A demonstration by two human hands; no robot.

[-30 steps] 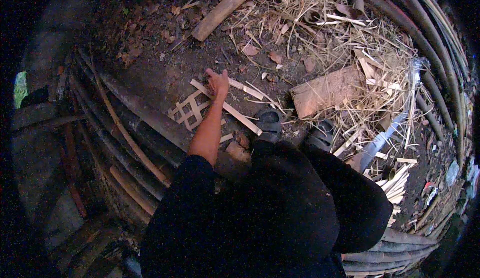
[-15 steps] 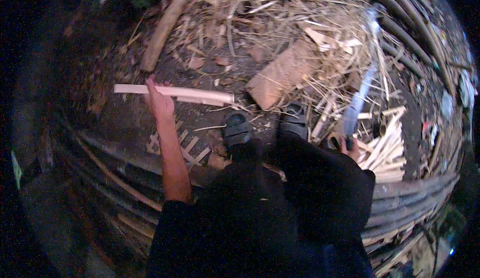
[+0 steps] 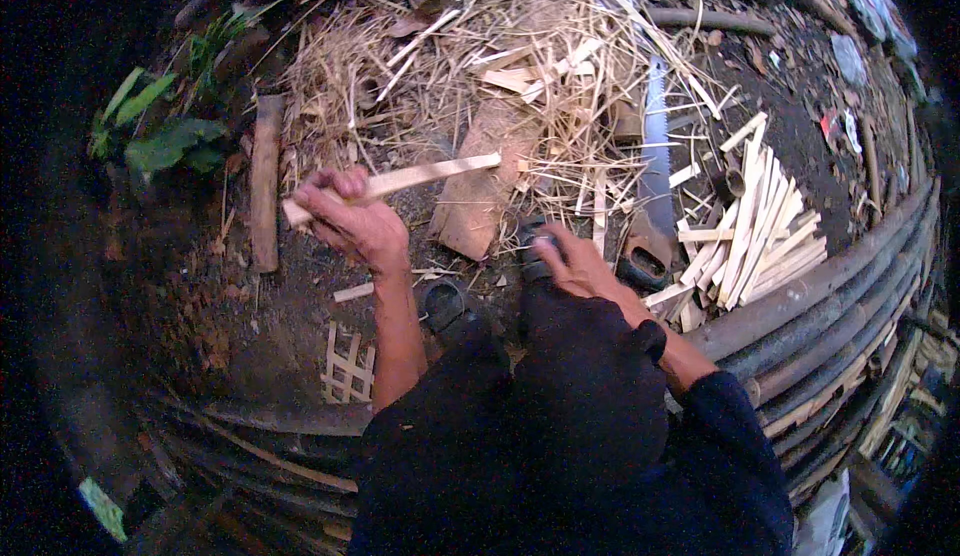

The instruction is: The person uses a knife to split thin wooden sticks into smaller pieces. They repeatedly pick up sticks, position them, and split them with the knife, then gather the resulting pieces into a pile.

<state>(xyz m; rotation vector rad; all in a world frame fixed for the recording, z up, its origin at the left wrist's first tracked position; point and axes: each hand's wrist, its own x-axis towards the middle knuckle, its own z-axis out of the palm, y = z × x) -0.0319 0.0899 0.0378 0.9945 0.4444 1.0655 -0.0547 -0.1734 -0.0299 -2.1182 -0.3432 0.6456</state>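
A pale split-bamboo strip (image 3: 430, 172) is gripped near its left end by my left hand (image 3: 355, 218), with fingers wrapped round it. Its far end reaches over a reddish-brown wooden block (image 3: 470, 201) on the ground. My right hand (image 3: 582, 261) hovers above my right shoe, apart from the strip; its fingers look loosely extended, and I see nothing in them. To the right of that hand lies a handsaw (image 3: 656, 171), its blade pointing away and its dark-edged wooden handle nearest me.
A heap of cut pale strips (image 3: 755, 226) lies at the right. Straw and shavings (image 3: 400, 76) cover the ground ahead. A small lattice of strips (image 3: 348, 364) rests near my left forearm. A short log (image 3: 266, 181) lies left; stacked poles (image 3: 830, 286) run along the right.
My right hand has left the saw handle and moved left, in front of my shoe. My left hand still holds the strip, now tilted with its right end higher. The view has shifted.
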